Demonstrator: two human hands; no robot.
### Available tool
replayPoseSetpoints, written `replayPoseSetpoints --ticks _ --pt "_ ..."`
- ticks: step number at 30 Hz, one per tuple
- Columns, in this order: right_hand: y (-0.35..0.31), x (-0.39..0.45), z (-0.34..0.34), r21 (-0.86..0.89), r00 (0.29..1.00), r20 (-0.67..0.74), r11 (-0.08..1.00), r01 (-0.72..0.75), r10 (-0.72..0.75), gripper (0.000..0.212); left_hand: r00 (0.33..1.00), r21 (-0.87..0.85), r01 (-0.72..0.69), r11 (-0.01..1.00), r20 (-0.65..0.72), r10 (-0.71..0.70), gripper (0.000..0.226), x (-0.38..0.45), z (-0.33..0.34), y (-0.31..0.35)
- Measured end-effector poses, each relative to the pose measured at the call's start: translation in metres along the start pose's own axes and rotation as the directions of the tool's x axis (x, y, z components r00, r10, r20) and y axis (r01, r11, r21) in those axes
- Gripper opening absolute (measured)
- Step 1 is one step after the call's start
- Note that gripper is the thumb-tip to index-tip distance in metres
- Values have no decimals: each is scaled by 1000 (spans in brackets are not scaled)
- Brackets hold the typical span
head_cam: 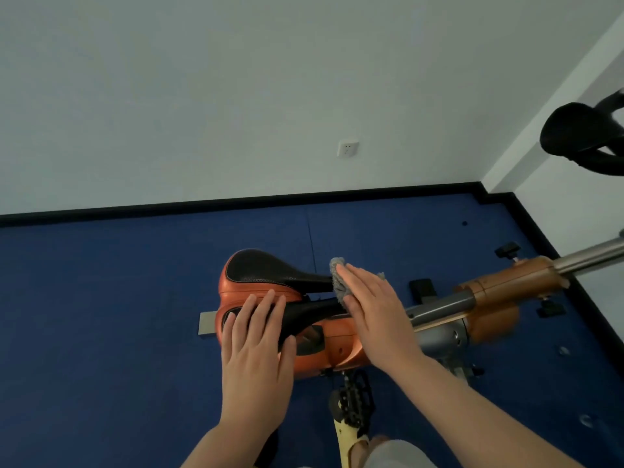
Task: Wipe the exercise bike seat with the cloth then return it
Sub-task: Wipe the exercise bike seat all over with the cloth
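Since the right hand only presses the grey cloth flat-palmed at the bike seat nose, left hand open on its rear edge, cloth could slide off onto the floor.

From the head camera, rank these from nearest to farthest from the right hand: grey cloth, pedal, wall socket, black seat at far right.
1. Grey cloth, under the right hand on the seat's nose.
2. Pedal, below the hand.
3. Wall socket, above on the wall.
4. Black seat, far upper right.
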State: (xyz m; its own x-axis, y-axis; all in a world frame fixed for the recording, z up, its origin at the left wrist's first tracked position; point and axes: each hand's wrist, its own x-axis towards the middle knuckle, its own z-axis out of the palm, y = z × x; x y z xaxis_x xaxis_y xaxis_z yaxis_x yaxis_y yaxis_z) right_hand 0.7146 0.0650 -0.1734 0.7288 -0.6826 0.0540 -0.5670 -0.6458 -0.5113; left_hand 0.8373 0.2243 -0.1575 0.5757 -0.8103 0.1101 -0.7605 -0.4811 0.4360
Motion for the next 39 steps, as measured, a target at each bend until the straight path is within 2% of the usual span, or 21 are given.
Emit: replayPoseSetpoints --ticks 2,4,6,9,12,15,20,22,24,27,32,34,36,39 --pt "-13 7 5 15 998 -48 999 -35 36 45 1000 -5 0 1000 -8 0 53 2 -1 -1" --pt "-20 13 6 -27 997 -72 1000 1 -3 44 999 -13 33 999 -28 -33 51 7 1 4" --pt "-13 17 2 -41 995 -35 995 88 -89 43 995 1 89 996 -43 -89 51 11 6 12" --pt "9 17 -8 57 972 60 973 223 -226 46 972 -1 209 978 -106 -207 53 19 13 23" --pt "29 18 -14 176 958 90 951 254 -272 48 924 -31 342 939 -173 -342 56 27 18 29" --pt "39 22 -14 219 941 157 939 264 -301 50 879 -56 414 909 -236 -415 56 36 20 31" --pt "18 65 -12 181 877 260 913 366 -403 46 795 -94 510 855 -328 -510 46 72 10 12" --pt "3 83 -5 192 834 358 907 374 -420 47 766 -38 574 818 -329 -552 46 76 12 12" --pt "1 90 -1 231 801 417 902 364 -430 49 770 42 591 806 -326 -548 46 74 17 16" --pt "19 84 -7 330 742 449 864 379 -497 52 766 32 590 806 -339 -547 44 72 20 17" --pt "8 100 9 387 751 478 877 285 -455 52 768 34 567 823 -382 -514 41 74 22 13" --pt "-18 121 24 516 715 554 850 106 -426 50 755 18 570 821 -404 -516 40 72 22 13" --pt "-40 139 32 635 682 602 767 -92 -416 47 742 4 574 819 -427 -517 39 71 23 13" --pt "-31 140 30 692 623 614 710 -131 -484 50 733 -14 568 823 -445 -514 38 70 23 13"
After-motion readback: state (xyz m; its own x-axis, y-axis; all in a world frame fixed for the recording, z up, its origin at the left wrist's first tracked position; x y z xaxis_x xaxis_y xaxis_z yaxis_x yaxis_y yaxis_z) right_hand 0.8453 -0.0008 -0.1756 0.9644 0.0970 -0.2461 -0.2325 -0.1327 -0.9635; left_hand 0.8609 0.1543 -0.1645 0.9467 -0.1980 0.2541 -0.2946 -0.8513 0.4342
